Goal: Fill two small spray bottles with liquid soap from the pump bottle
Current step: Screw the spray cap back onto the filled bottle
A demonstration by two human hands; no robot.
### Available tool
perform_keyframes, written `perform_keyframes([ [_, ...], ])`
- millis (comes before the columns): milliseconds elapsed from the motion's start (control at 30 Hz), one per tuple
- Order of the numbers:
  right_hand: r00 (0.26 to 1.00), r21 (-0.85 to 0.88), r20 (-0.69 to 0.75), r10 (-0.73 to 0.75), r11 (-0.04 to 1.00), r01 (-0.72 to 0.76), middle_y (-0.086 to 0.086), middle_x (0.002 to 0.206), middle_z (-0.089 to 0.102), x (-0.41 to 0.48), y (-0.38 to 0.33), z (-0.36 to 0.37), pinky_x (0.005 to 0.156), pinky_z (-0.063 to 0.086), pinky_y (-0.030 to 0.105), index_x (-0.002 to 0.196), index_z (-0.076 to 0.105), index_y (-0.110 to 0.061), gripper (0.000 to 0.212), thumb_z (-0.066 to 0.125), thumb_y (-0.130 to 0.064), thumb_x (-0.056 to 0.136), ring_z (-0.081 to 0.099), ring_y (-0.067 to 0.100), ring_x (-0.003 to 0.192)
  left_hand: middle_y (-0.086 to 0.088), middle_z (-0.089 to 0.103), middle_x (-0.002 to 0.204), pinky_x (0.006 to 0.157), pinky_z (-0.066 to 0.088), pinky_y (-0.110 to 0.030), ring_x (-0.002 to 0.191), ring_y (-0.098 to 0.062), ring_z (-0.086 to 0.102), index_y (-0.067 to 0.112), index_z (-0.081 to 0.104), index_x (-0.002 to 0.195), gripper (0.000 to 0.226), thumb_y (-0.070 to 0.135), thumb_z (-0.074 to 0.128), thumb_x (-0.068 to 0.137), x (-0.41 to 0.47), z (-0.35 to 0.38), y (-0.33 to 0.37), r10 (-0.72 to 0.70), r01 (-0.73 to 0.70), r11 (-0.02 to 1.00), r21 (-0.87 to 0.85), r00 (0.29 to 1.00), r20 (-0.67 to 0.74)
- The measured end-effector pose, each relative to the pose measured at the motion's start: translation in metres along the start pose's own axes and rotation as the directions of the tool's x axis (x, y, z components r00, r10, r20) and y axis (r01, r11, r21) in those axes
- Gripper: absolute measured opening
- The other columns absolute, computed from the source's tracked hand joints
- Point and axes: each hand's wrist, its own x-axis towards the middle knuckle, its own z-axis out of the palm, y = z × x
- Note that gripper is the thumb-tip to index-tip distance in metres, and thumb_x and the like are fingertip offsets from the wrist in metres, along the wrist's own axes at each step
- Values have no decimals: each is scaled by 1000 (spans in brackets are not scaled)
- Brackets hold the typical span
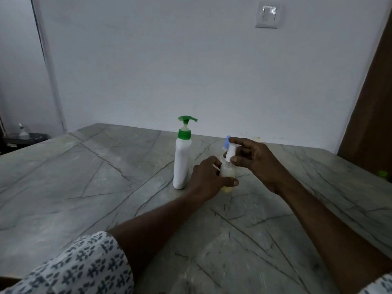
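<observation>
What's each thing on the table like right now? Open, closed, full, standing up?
pump bottle: upright, green pump on, untouched.
small spray bottle: upright, holds pale yellowish liquid, gripped by left hand.
white spray cap: at that bottle's neck, pinched by right hand; screwed on or not, unclear.
blue-capped bottle: behind, mostly hidden, cap on.

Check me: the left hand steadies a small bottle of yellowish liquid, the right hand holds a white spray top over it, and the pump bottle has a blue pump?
Nearly. In the head view the pump on the pump bottle is green, not blue. Otherwise right: left hand grips the small bottle, right hand pinches the spray top.
</observation>
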Motion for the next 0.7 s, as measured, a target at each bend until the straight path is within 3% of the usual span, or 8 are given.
perform_keyframes([
  [200,999,-254,-46,-29,967,17,-4,98,66,8,-2,1,94,53,40,134,55,-20,60,76,-12,79,66,17,97,3,64,96,61,41,-18,81,-10,60,17,59,107,52,41,86,69,0,-1,2,0,0,1000,-5,1000,-3],
  [267,997,-275,-74,-33,962,12,2,91,68,8,-2,3,84,54,36,119,66,-17,45,79,-19,76,65,14,87,4,63,95,60,41,-17,80,-8,59,18,58,107,52,40,86,69,-1,0,2,0,0,1000,-1,1000,-3],
  [333,994,-316,-98,-43,949,10,14,76,64,6,-2,9,66,46,32,91,70,-9,25,79,-27,76,55,14,67,6,61,94,60,40,-16,78,-5,57,19,57,105,49,40,85,70,-1,0,3,7,-7,1000,12,1000,-5],
  [400,993,-323,-118,-22,946,-17,12,66,58,5,-3,13,60,39,30,75,65,-11,28,79,-36,76,47,14,60,7,60,95,61,41,-16,81,-8,59,20,57,107,50,39,85,70,-2,0,3,13,-12,1000,15,1000,-5],
  [500,993,-221,-111,37,973,-61,2,80,69,4,-6,5,70,52,37,80,70,-24,19,73,-42,79,62,17,75,6,62,96,61,42,-17,84,-10,61,20,56,106,50,39,85,70,-2,-1,3,8,-8,1000,4,1000,11],
  [600,998,-199,-35,50,978,-56,3,100,73,3,-7,-5,83,55,44,103,73,-17,19,70,-24,85,67,25,95,3,64,99,61,42,-19,82,-10,60,20,56,105,50,40,85,70,-1,-1,2,3,-3,1000,1,1000,18],
  [700,999,-221,-17,43,974,-45,17,96,71,1,-4,-3,77,55,42,98,72,-5,19,71,-19,84,64,30,83,5,62,96,60,41,-18,80,-8,59,22,55,103,49,40,85,69,-1,0,2,7,-7,1000,-8,1000,10],
])
